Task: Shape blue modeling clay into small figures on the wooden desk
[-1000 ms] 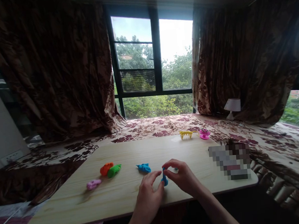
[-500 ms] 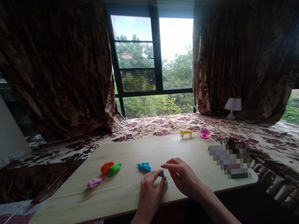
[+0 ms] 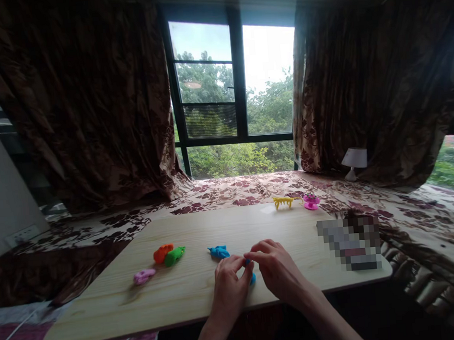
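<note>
Near the front edge of the wooden table, my left hand (image 3: 230,282) is closed, pinching a small piece of blue modelling clay (image 3: 247,261) between thumb and fingers. My right hand (image 3: 276,268) meets it from the right, fingertips drawn together on the top of that piece. Most of the clay is hidden by the fingers. Just below, another bit of blue clay (image 3: 253,279) shows between the hands; whether the two are joined I cannot tell. A larger blue clay lump (image 3: 219,252) with a pointed end lies beyond my left hand.
Orange clay (image 3: 163,253), green clay (image 3: 174,256) and pink clay (image 3: 143,276) lie on the table (image 3: 115,304) at left. At its far edge stand a yellow four-legged figure (image 3: 283,202) and a pink clay piece (image 3: 311,201). A blurred-out object (image 3: 351,244) lies at right.
My right fingertips have come down onto the blue clay piece that my left hand holds; before, they were slightly apart from it. The other clay pieces have stayed in place.
</note>
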### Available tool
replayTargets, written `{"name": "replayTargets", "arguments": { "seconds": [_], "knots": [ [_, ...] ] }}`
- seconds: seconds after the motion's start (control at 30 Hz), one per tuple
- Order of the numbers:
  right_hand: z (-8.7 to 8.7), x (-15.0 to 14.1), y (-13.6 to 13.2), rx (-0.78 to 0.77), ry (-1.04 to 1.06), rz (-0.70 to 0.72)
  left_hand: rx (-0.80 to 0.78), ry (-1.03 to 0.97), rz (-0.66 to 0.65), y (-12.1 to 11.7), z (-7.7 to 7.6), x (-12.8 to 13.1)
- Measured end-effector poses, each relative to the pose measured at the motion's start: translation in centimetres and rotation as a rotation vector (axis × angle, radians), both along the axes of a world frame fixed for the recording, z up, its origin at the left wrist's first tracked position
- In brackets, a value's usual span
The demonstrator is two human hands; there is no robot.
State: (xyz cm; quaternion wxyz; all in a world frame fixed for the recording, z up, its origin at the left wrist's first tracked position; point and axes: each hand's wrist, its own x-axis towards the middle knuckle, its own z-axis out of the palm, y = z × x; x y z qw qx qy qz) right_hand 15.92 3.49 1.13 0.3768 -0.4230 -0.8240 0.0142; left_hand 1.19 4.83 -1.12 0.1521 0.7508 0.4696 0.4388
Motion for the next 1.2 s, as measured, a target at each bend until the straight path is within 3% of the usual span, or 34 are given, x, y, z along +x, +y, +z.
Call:
{"name": "replayTargets", "arguments": {
  "seconds": [0.7,0.97,1.2],
  "knots": [
    [-2.6,-0.3,-0.3,-0.024,0.098,-0.069,-0.011,0.039,0.065,-0.1,0.2,0.8],
    [-2.1,0.1,-0.3,-0.098,0.188,0.016,-0.047,0.015,0.033,0.3,-1.0,0.1],
    [-2.4,-0.2,-0.4,-0.092,0.146,0.010,-0.055,-0.015,0.005,0.2,-1.9,-0.5]
  ]
}}
